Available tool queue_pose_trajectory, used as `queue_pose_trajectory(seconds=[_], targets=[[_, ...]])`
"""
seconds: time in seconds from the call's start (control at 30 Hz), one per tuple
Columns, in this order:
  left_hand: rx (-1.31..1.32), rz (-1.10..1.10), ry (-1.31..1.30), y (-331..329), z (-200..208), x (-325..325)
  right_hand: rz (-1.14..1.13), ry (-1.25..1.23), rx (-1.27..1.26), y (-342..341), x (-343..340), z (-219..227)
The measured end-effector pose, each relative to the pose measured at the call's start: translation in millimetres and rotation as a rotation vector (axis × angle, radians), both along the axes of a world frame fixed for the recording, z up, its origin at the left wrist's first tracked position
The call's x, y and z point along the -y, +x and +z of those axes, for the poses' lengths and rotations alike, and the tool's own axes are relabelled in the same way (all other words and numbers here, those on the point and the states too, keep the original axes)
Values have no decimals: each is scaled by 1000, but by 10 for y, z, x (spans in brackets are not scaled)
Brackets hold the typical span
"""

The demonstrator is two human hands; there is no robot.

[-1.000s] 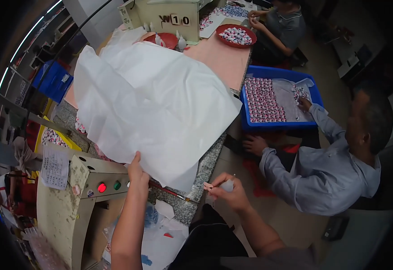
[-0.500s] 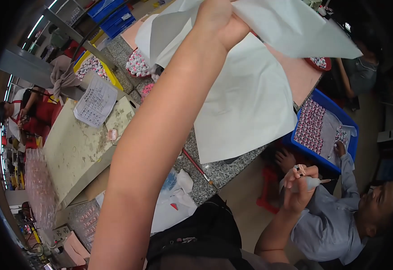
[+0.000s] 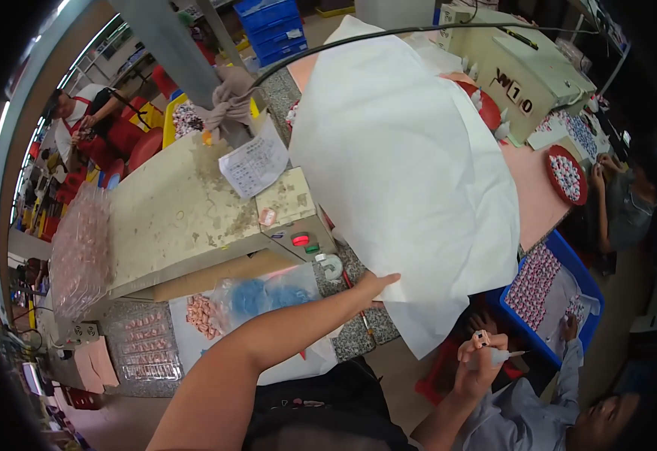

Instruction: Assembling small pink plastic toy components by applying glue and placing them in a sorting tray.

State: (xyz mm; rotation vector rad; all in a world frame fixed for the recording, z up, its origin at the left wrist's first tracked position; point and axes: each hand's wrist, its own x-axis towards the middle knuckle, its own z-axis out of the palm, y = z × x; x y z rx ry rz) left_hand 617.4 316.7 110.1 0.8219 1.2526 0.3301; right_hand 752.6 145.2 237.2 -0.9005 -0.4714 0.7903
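Observation:
A large white sheet (image 3: 411, 158) of thin paper or film spreads over the bench top, its near corner hanging past the edge. My left hand (image 3: 377, 287) grips this sheet at its near left edge, thumb on top. Off the bench to the right, my right hand (image 3: 477, 368) is closed around a small translucent squeeze bottle (image 3: 494, 356) with a thin needle tip. A little pale piece with dark square marks (image 3: 482, 339) also sits at its fingertips. What lies under the sheet is mostly hidden.
Left of the sheet stands a worn cream machine (image 3: 193, 195) with red and green buttons. A bag with blue contents (image 3: 264, 295) and a brush (image 3: 366, 319) lie near me. At right, a co-worker's hand reaches into a blue crate (image 3: 591, 301); a red bowl (image 3: 567, 177) holds small pieces.
My left hand has come down toward me from the far side, and the sheet now lies spread across the bench. My view has shifted; my right hand still holds the bottle.

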Motion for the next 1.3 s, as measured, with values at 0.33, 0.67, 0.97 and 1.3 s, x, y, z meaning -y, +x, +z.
queue_pose_trajectory(seconds=[0.33, 0.67, 0.97, 1.3], targets=[[646, -22, -151, 1193, 1271, -739, -37, -42, 137, -104, 300, 317], [810, -62, 274, 1704, 2663, -1645, -62, 35, 27, 66, 128, 253], [580, 32, 434, 1273, 2225, -946, -49, 33, -59, -4, 17, 308], [201, -58, -107, 231, 292, -101, -4, -93, 13, -8, -182, 407]])
